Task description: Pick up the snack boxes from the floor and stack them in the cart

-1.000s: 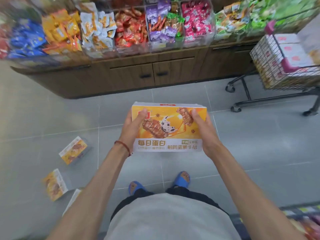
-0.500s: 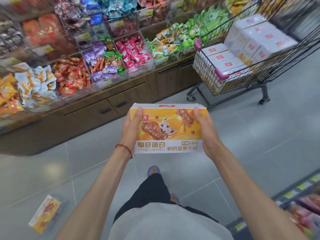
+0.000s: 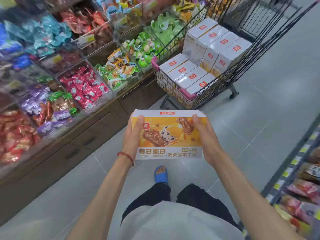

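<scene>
We stand in a shop aisle on a grey tiled floor (image 3: pixel 259 135), looking down at our own arms. Along the left runs a display of clear bins (image 3: pixel 84 89) heaped with wrapped snacks in red, purple, pink and green. Beneath them is a brown wooden cabinet (image 3: pixel 90 135) with dark handles. Nearer the middle, our left hand (image 3: pixel 132 137) grips the left end of a snack box (image 3: pixel 168 134). Its thumb lies on the printed orange face and its fingers wrap behind, out of sight. A red string bracelet (image 3: pixel 125 155) circles that wrist.

The box is up in the air in front of our body, with its orange face toward us. Its white top edge points toward the cart, and its strip of lettering is nearest us. Below it a foot in a blue slipper (image 3: pixel 161 174) stands on the tiles. Our right hand (image 3: pixel 207 141) clasps the right end of the box the same way, thumb on the front and fingers hidden behind.

Beyond the box, up and to the right, stands a black wire cart (image 3: pixel 186 94) with pink corner guards. It holds white-topped boxes (image 3: pixel 188 77) packed in rows, a lower row near us and a taller stack behind. The box in our hands is well apart from the cart. At the far right edge, a shelf (image 3: pixel 294 172) with yellow price tags carries more packets, blurred.
</scene>
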